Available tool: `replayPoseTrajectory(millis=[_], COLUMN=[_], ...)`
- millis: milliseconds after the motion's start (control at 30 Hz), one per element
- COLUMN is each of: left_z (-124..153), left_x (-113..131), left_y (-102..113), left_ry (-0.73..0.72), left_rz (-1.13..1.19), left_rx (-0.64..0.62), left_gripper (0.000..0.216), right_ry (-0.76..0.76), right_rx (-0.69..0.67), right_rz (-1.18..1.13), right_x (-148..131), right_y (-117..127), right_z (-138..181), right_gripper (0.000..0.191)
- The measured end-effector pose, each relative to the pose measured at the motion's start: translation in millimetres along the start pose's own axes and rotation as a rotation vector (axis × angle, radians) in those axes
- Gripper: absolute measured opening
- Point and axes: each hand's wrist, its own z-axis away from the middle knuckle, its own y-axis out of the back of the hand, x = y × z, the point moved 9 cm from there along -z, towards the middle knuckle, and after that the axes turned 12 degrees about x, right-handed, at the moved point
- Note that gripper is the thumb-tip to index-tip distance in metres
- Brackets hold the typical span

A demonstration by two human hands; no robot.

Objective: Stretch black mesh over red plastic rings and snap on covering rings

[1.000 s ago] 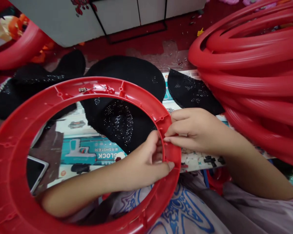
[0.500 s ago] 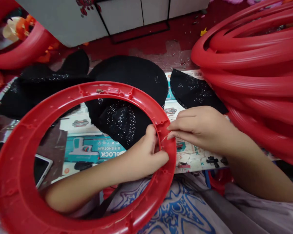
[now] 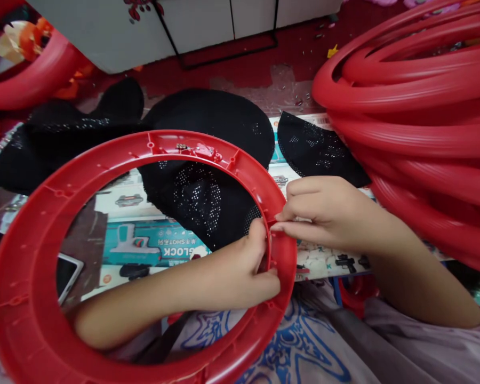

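A large red plastic ring point(image 3: 24, 256) lies tilted across my lap, its hollow inner side facing up, with ribs and small posts along the channel. My left hand point(image 3: 240, 274) reaches through the middle and grips its inner right rim between thumb and fingers. At the right part of the channel, my right hand point(image 3: 324, 213) is pinched, fingertips touching or just above the plastic; what they hold is too small to make out. A small pink part point(image 3: 208, 151) with a metallic piece point(image 3: 181, 146) beside it sits in the channel at the far side.
A stack of red rings point(image 3: 416, 133) rises at the right. Black cloth pieces point(image 3: 212, 114) with shiny dots lie on printed cardboard point(image 3: 144, 242) beyond the ring. A phone-like device point(image 3: 70, 274) shows through the ring at left. White cabinets point(image 3: 200, 29) stand behind.
The ring has turned slightly clockwise, carrying the pink part to the right, and its right side has shifted right. My left hand has moved slightly down; my right hand stays pinched at the channel.
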Motion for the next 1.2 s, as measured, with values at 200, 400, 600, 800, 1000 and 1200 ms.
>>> replayPoseTrajectory(millis=[200,400,600,800,1000,1200], left_z=[1.3,3.9,4.5,2.6,-11.5,-14.2], left_x=[-1.1,2.6,2.6,5.2,0.5,-1.5], left_y=[-0.9,0.0,-0.7,-7.2,-3.7,16.5], left_ry=[-0.065,-0.125,-0.113,-0.060,0.090,-0.061], left_rz=[0.015,0.098,0.126,0.380,0.635,0.249], left_rx=[0.016,0.028,0.021,-0.030,0.115,0.268], left_gripper=[0.031,0.043,0.054,0.059,0.030,0.028], right_ry=[-0.036,-0.059,-0.152,-0.157,-0.161,-0.120], right_rx=[-0.052,-0.049,-0.110,-0.123,-0.127,-0.076], right_rz=[0.018,-0.025,-0.001,-0.002,0.055,0.106], right_x=[3.4,2.2,11.0,13.0,13.3,12.5], right_y=[-0.5,1.1,-4.7,-4.4,-10.1,-5.0], right_z=[-1.0,-2.7,-1.1,-0.5,-0.5,-0.4], right_gripper=[0.016,0.020,0.027,0.027,0.026,0.019])
